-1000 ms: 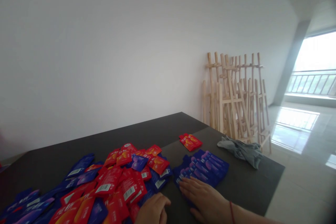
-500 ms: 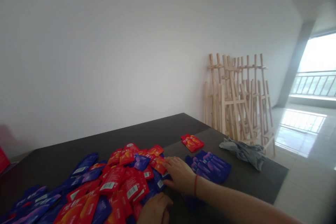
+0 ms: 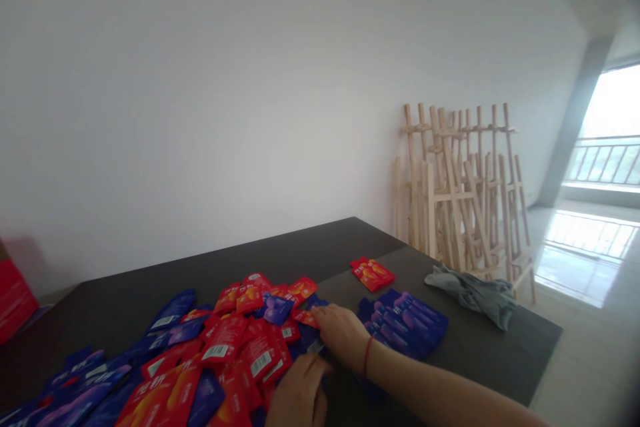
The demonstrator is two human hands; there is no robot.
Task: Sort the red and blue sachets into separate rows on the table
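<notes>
A loose heap of red packets (image 3: 263,353) and blue packets (image 3: 177,333), some with white barcode labels, covers the near left of the table. My right hand (image 3: 343,337), with a red cord at the wrist, is at the heap's right edge. Its fingers are closed on the edge of a red-orange packet (image 3: 305,317), which is tilted. My left hand (image 3: 299,392) is lower, at the near edge of the heap beside the red packets. Its fingers are curled, and whatever they may hold is hidden.
The dark table (image 3: 300,247) carries a small red packet stack (image 3: 373,274), a fanned row of blue packets (image 3: 407,323) and a crumpled grey cloth (image 3: 470,293). Wooden easels (image 3: 455,193) lean behind it by the wall. A red box (image 3: 15,300) shows at far left.
The red-orange packet under my right fingers has tilted, and those fingers have drawn in around it. My left hand has moved slightly up beside the heap. The whole view has shifted a little.
</notes>
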